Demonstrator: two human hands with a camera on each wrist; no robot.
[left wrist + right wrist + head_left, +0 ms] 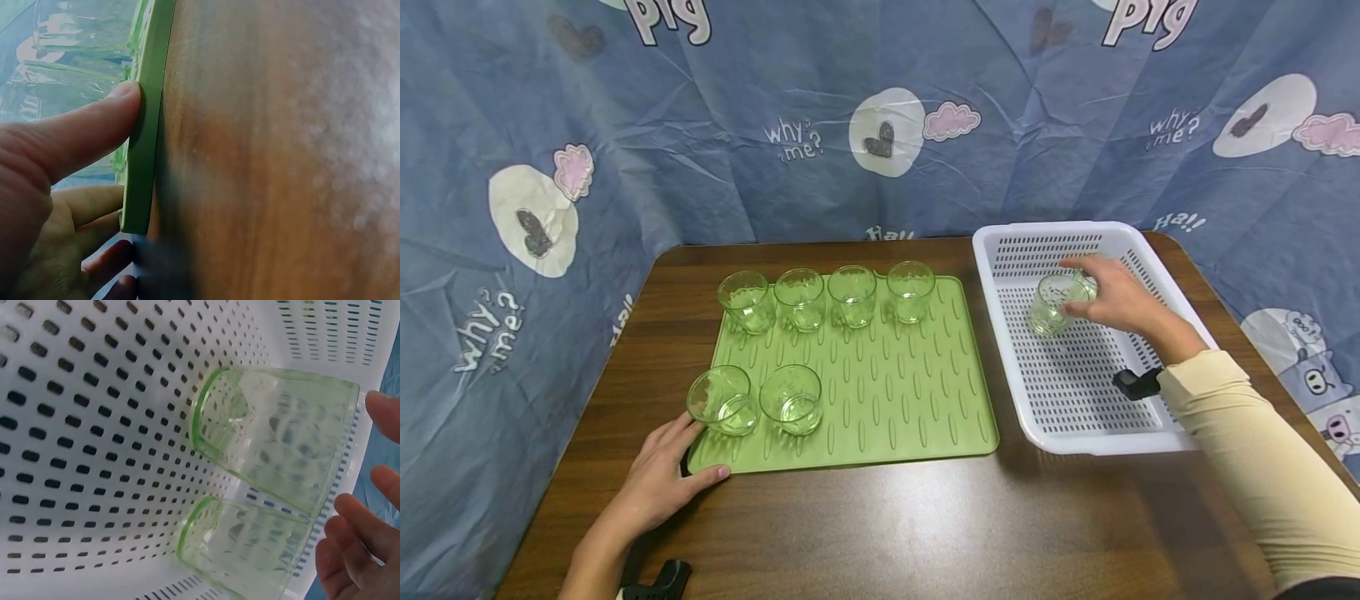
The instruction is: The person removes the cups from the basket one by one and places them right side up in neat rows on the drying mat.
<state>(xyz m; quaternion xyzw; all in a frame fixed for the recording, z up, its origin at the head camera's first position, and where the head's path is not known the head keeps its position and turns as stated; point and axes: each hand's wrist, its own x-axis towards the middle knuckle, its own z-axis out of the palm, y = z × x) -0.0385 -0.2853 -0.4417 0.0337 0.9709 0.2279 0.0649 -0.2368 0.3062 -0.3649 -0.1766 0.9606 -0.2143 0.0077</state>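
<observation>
In the head view, my right hand (1108, 292) reaches into the white perforated basket (1032, 433). Its thumb and fingers are spread around the rim of a clear green-tinted glass (1047, 315), one of two upright in there. The right wrist view shows that glass (275, 434) with a second glass (247, 547) beside it, the fingertips just off the rim. My left hand (658, 475) rests at the front left corner of a green drying mat (880, 408), thumb on its front edge (147, 169), fingers along its side. Close by them stands another glass (724, 404).
Several matching glasses (852, 298) line the mat's back edge, and a second glass (792, 402) stands in its front row. The mat and basket lie on a dark wooden table (865, 525). A blue printed cloth (820, 67) hangs behind it.
</observation>
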